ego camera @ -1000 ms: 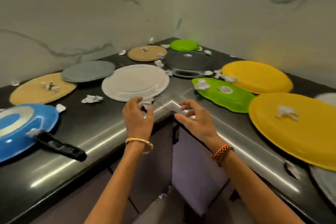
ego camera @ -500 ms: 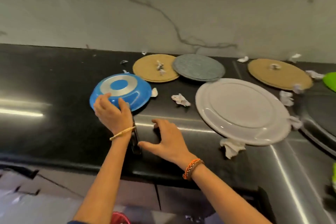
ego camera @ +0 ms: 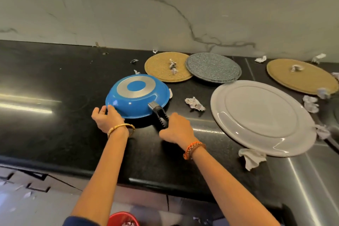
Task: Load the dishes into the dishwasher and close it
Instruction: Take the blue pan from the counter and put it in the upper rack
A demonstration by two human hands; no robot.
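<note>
- The blue pan (ego camera: 136, 96) lies upside down on the black counter (ego camera: 45, 115), just beyond both hands, its silver base ring facing up.
- The left hand (ego camera: 108, 120) grips the pan's near-left rim, fingers curled over the edge.
- The black handle (ego camera: 159, 115) runs from the pan's near-right side back toward the person; that is the long axis, and it points straight into the right hand (ego camera: 176, 128).
- The right hand wraps the handle's near end, so both hands are clamped on the pan. The right one probably does the lifting.
- Right of the grip, well apart, lies a large grey plate (ego camera: 260, 117), with a crumpled paper scrap (ego camera: 194, 103) between.
- The dishwasher is not in view. The pan's inside is hidden, and the handle's tip is covered by the right hand.
</note>
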